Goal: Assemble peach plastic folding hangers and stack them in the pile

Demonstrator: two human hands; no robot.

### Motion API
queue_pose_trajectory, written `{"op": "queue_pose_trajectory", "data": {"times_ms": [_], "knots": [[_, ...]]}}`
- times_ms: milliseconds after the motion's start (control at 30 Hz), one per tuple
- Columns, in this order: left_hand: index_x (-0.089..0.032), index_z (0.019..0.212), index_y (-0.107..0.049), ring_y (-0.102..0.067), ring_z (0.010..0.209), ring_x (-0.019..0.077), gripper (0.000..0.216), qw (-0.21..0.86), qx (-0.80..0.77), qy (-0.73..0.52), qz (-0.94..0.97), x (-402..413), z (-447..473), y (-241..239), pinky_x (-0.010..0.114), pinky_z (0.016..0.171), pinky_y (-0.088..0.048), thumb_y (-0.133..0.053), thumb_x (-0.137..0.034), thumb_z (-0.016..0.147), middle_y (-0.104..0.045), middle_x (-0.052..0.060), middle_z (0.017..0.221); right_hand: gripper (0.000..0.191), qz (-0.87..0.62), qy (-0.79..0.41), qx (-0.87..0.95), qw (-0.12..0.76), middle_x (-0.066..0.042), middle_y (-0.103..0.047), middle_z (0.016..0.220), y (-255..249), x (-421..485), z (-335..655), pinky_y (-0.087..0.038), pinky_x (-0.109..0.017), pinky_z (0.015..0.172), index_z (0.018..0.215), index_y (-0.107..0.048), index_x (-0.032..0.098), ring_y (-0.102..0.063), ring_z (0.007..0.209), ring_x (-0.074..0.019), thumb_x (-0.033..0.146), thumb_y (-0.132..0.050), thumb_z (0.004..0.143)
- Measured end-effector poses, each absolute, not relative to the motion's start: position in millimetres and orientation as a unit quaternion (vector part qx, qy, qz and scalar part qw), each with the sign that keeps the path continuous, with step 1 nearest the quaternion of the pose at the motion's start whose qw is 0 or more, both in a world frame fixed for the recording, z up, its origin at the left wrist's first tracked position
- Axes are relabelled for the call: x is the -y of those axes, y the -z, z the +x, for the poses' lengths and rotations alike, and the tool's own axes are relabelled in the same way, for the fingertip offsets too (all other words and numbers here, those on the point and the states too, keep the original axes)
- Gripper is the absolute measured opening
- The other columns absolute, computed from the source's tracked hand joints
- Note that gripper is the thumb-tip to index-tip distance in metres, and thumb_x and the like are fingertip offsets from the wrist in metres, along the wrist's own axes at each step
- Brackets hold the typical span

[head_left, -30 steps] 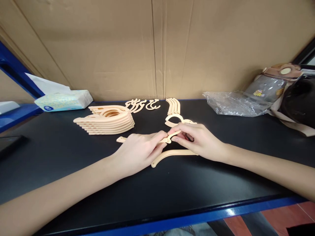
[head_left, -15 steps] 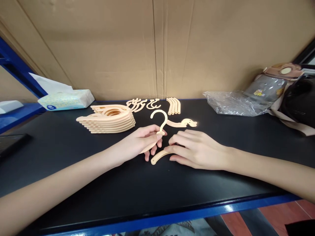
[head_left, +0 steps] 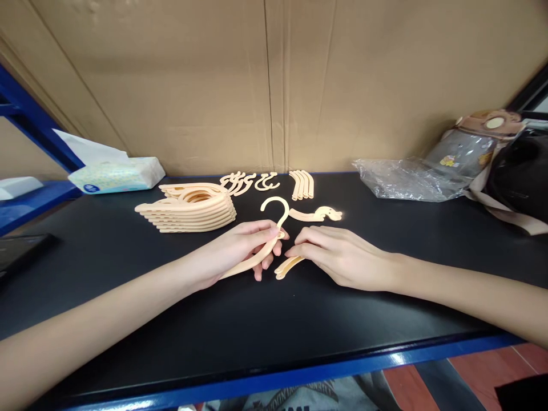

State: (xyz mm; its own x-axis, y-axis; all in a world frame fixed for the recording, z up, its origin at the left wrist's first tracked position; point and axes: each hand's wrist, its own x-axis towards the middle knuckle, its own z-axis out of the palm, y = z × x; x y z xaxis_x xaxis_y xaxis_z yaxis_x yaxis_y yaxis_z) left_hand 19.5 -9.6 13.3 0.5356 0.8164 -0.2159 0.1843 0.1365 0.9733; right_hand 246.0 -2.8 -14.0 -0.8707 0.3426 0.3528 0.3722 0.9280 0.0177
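My left hand (head_left: 252,242) pinches a cream plastic hanger piece (head_left: 250,261), a curved arm joined to an upright hook (head_left: 286,210). Just right of it, my right hand (head_left: 338,255) grips a separate hanger arm (head_left: 287,267) by its far part, its notched end pointing left toward my left fingers. The two pieces are apart. Beyond my hands lies an animal-headed hanger piece (head_left: 319,215) on the black table (head_left: 274,337). My right palm hides the rest of the arm it holds.
Stacked hangers (head_left: 188,211) sit at left. Loose hook pieces (head_left: 237,182) and several curved arms (head_left: 302,184) lie along the back. A tissue pack (head_left: 122,174) is back left; a clear plastic bag (head_left: 406,180) and a bottle (head_left: 466,148) are back right. Cardboard (head_left: 192,85) stands behind.
My right hand has turned the arm in its grip, so its forked end now shows and sits slightly farther right. The left-hand piece has tilted, revealing more of its arm.
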Motion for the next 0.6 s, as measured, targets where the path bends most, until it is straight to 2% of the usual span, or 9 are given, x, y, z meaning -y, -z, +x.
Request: {"op": "queue_pose_trajectory", "data": {"times_ms": [167,333,467,600], "knots": [[-0.015,0.084,-0.055,-0.053,0.058,0.0060,0.025,0.632,-0.409,-0.244,0.611,9.1,18.0,-12.9,0.016,0.051,-0.051,-0.049,-0.035,0.097,-0.056,-0.001,0.082,0.030,-0.208,0.014,0.965,0.158,-0.008,-0.060,0.101,12.9,3.2,245.8,-0.051,-0.029,0.074,0.110,-0.058,0.013,-0.059,0.085,-0.0166,0.003,-0.037,0.093],[-0.014,0.084,-0.055,-0.053,0.058,0.0057,0.024,0.632,-0.408,-0.244,0.612,9.3,18.4,-13.1,0.016,0.052,-0.051,-0.048,-0.033,0.097,-0.056,-0.002,0.081,0.030,-0.215,0.021,0.969,0.119,-0.008,-0.059,0.097,11.4,3.0,244.7,-0.048,-0.028,0.068,0.109,-0.058,0.012,-0.057,0.075,-0.0156,0.004,-0.034,0.093],[-0.014,0.084,-0.056,-0.053,0.060,0.0077,0.024,0.627,-0.409,-0.246,0.616,9.4,18.9,-12.4,0.017,0.051,-0.051,-0.049,-0.033,0.097,-0.054,-0.002,0.076,0.030,-0.224,0.040,0.967,0.114,-0.007,-0.060,0.093,10.5,4.5,245.2,-0.045,-0.026,0.062,0.111,-0.058,0.013,-0.057,0.071,-0.0148,0.005,-0.033,0.095],[-0.014,0.089,-0.058,-0.052,0.053,0.0064,0.023,0.625,-0.419,-0.242,0.613,9.7,18.1,-12.9,0.016,0.051,-0.050,-0.049,-0.033,0.097,-0.054,-0.004,0.065,0.027,-0.251,0.057,0.956,0.139,-0.005,-0.066,0.091,10.9,5.8,245.4,-0.039,-0.024,0.055,0.115,-0.056,0.015,-0.062,0.071,-0.0147,0.011,-0.036,0.097]]}}
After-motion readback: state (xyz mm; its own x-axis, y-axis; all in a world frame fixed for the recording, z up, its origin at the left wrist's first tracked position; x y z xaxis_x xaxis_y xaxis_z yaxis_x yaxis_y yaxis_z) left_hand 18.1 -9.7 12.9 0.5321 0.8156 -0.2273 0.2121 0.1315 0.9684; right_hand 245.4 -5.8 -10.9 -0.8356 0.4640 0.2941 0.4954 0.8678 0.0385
